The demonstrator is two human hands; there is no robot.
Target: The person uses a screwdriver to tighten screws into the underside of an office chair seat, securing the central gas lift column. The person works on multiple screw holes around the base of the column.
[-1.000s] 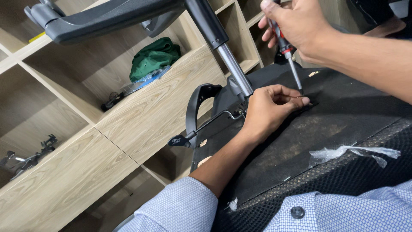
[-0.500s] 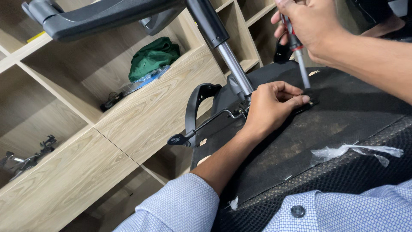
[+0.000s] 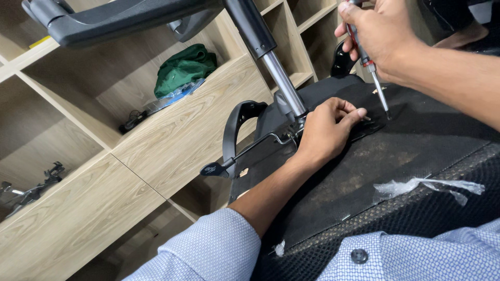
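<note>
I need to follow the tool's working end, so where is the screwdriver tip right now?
Upper right of the head view: the screwdriver in the right hand has its tip on the chair's black underside, just right of the left hand.

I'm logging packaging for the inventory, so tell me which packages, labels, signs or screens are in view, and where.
Clear plastic wrapper: on the wooden shelf, under the green cloth bundle, flat, bluish tint.
Torn clear plastic scrap: on the upturned chair seat, crumpled strip.
No signs or screens show.
</note>
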